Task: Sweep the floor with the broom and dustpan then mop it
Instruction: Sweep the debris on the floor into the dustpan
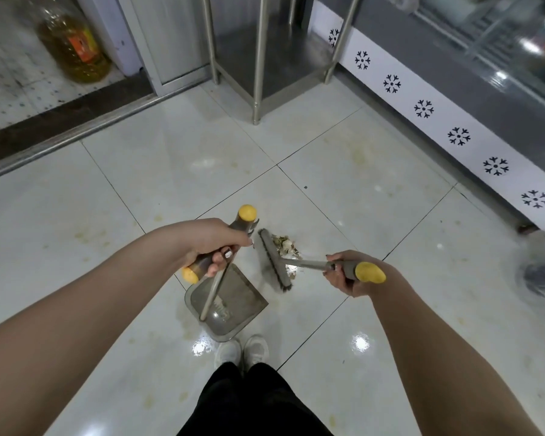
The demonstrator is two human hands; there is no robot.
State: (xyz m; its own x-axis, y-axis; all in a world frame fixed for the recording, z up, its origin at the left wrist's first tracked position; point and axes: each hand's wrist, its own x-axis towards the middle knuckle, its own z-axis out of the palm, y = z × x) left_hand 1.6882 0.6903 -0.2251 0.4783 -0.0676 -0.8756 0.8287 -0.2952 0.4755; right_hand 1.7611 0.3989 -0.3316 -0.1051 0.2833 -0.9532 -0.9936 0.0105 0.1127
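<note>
1. Gripping the grey crossbar of the dustpan (233, 306), the left hand (213, 247) has its fingers curled round the bar between two yellow end caps.
2. The pan rests on the pale tiled floor (107, 215), just ahead of the white shoes (243, 350). Its open edge is turned toward the broom (274, 262).
3. The right hand (348, 275) holds the broom's handle, fingers wrapped round the grey grip just below its yellow tip.
4. The broom head is down on the tiles, just beside the pan's mouth but not touching it.
5. A small pile of scraps (285, 247) lies against the far side of the broom head.
6. An oil bottle (73, 45) stands at top left, steel legs (260, 58) rise ahead, and a freezer (453, 121) with snowflake prints runs along the right.
7. Yellowish stains mark several tiles.
</note>
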